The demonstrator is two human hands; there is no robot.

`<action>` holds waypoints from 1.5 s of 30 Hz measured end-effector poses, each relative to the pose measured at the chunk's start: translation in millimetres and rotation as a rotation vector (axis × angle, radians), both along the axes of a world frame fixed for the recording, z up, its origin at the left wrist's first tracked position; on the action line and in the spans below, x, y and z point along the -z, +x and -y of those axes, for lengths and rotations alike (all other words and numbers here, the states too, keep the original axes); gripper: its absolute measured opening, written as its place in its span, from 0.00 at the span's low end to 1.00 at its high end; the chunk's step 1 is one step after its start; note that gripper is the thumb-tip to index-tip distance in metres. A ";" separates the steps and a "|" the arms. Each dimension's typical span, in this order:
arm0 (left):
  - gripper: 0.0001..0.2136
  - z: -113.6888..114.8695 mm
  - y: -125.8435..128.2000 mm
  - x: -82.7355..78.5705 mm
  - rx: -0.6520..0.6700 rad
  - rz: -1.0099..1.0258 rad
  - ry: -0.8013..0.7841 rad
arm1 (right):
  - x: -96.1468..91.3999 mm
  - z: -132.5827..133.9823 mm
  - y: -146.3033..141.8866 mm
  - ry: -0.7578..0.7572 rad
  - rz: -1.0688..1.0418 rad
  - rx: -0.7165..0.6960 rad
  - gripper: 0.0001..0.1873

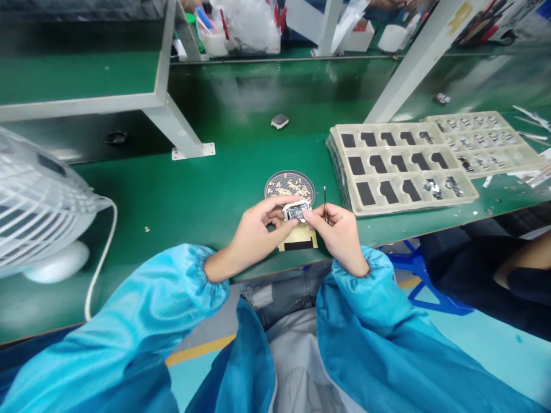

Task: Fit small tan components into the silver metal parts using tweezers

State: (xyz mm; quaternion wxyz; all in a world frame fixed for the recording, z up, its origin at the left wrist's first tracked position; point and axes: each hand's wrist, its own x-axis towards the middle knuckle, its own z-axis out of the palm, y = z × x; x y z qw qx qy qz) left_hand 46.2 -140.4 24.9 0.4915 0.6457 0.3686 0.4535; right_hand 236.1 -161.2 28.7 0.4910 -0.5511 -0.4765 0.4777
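Small module (295, 211), 1 pc, pinched between both hands just above green bench (206, 195) edge. Left hand (253, 232) grips its left end w/ thumb + fingers; right hand (340, 229) grips right end and also holds 1 thin dark tool (325, 202). Under it: 1 yellow card (299, 240). Behind: 1 round mesh dish (289, 184). Right: 2 compartment trays (402, 163). Left: 1 white fan (37, 209).

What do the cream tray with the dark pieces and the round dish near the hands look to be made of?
The cream compartment tray looks like thin moulded plastic: matte, with rounded pocket edges. The round grey dish seems to be perforated metal or plastic; its dotted surface suggests mesh, but the material is unclear. The green tabletop looks like a smooth mat with a soft sheen.
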 end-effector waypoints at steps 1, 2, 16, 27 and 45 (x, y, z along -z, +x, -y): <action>0.19 0.0 -0.2 -0.5 -0.014 -0.026 0.034 | 0.1 0.0 0.2 0.000 -0.003 -0.002 0.27; 0.18 0.0 -0.4 -1.2 -0.031 -0.053 0.075 | 0.4 -0.1 0.5 0.000 -0.008 -0.006 0.27; 0.22 -0.1 -0.6 -12.2 0.083 0.147 -0.389 | 5.4 0.9 3.1 0.003 -0.052 -0.086 0.24; 0.21 2.4 1.6 -7.7 0.081 0.036 -0.331 | 7.2 -0.1 3.3 -0.014 -0.091 -0.094 0.21; 0.17 8.7 5.3 -7.7 0.005 -0.001 -0.303 | 16.4 5.8 1.2 0.083 0.050 -0.131 0.17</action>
